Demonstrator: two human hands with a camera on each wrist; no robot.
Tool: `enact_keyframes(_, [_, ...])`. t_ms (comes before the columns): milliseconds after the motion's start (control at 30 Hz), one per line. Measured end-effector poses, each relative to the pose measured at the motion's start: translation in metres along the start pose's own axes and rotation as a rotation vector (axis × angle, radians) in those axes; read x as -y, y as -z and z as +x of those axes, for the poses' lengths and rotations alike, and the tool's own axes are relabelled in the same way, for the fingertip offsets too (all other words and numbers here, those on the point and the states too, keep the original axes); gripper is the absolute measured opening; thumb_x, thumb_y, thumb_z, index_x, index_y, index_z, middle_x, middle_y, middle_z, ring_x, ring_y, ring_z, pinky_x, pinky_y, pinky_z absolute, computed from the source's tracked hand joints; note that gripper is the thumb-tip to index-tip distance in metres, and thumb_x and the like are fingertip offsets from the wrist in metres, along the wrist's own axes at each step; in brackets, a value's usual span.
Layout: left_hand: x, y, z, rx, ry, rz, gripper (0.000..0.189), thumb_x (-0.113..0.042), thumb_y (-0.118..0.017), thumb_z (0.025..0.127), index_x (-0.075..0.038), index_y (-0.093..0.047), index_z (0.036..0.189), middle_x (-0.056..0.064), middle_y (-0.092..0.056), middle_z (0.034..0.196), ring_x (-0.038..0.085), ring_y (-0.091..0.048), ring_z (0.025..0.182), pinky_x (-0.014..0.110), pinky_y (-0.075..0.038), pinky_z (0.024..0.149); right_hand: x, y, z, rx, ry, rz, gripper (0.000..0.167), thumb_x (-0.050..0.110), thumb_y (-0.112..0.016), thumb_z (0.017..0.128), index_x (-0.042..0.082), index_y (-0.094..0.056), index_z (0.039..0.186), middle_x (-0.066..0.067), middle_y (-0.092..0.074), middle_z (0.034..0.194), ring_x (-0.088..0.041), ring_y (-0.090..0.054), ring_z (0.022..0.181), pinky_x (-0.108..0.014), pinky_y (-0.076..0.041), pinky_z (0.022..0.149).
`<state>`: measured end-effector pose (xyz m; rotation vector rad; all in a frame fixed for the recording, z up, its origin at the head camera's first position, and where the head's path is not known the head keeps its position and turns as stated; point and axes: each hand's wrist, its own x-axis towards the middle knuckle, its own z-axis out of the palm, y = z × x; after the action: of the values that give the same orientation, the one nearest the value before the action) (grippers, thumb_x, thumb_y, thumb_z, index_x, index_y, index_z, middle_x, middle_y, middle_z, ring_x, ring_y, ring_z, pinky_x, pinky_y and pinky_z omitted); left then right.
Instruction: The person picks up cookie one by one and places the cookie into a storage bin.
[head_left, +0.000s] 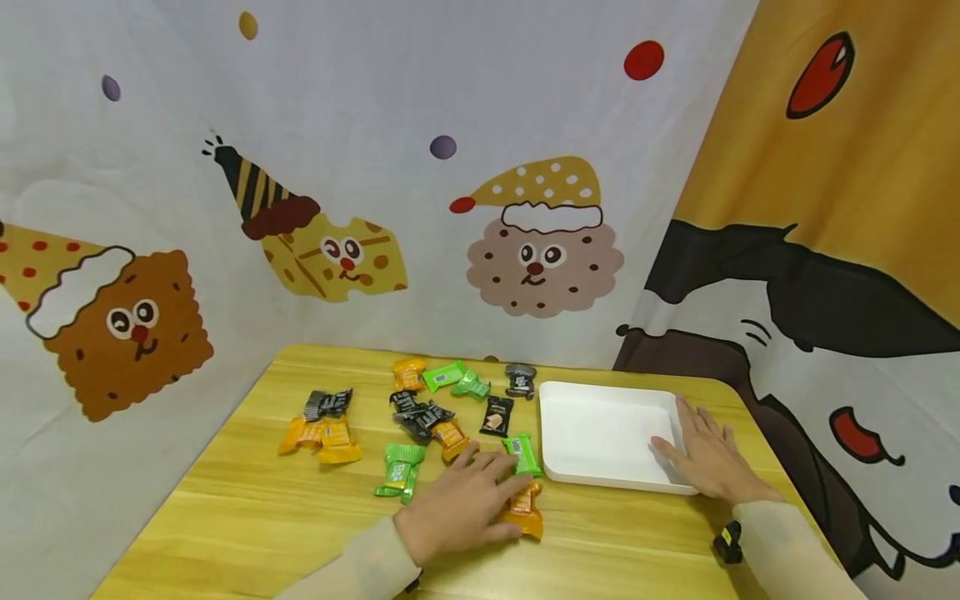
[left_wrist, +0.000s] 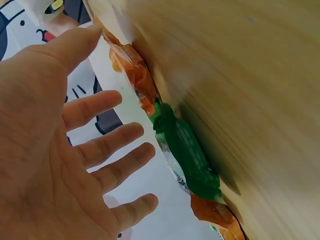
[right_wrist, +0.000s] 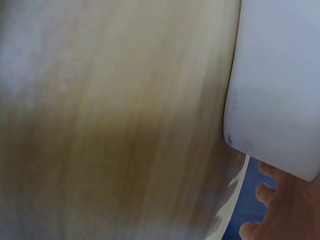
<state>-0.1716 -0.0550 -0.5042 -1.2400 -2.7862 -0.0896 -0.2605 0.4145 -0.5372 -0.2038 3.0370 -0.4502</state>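
Note:
My left hand [head_left: 461, 504] is low over the table, fingers spread and holding nothing. Partly behind its fingers lies an orange-wrapped snack [head_left: 527, 515], with a green-wrapped snack [head_left: 522, 454] just beyond the fingertips. The left wrist view shows the open palm facing a green packet [left_wrist: 187, 155] and an orange packet [left_wrist: 137, 72] on the wood. A shallow white tray [head_left: 603, 433] stands to the right of the snacks. My right hand [head_left: 708, 458] holds its right side, thumb over the rim and the other fingers outside. In the right wrist view, fingers [right_wrist: 270, 195] show past the tray's corner.
Several black, orange and green wrapped snacks lie in the middle of the wooden table [head_left: 247, 508]. A black packet [head_left: 327, 404] and two orange ones [head_left: 339, 442] form a group at left. A cartoon-printed curtain [head_left: 360, 92] hangs behind the table.

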Motion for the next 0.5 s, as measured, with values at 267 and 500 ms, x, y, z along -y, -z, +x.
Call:
enact_keyframes(267, [-0.007, -0.0035, 0.0056, 0.008, -0.041, 0.042, 0.071, -0.071, -0.068, 0.111, -0.032, -0.062, 0.169, -0.002, -0.068, 0.163, 0.023, -0.069, 0.148, 0.062, -0.054, 0.132, 0.0011, 0.0008, -0.0024, -0.004, -0.006, -0.013, 0.117, 0.07, -0.057, 0.115, -0.008, -0.002, 0.183, -0.047, -0.016, 0.185, -0.073, -0.015, 0.17, -0.097, -0.009, 0.13])
enact_keyframes(500, [-0.01, -0.0039, 0.0085, 0.024, -0.026, 0.04, 0.071, -0.071, -0.074, 0.107, -0.03, -0.065, 0.166, -0.002, -0.068, 0.162, 0.022, -0.07, 0.147, 0.061, -0.053, 0.133, 0.0035, 0.003, -0.0021, -0.004, -0.005, -0.018, 0.116, 0.069, -0.057, 0.116, -0.01, -0.003, 0.183, -0.045, -0.013, 0.186, -0.073, -0.015, 0.17, -0.097, -0.009, 0.13])
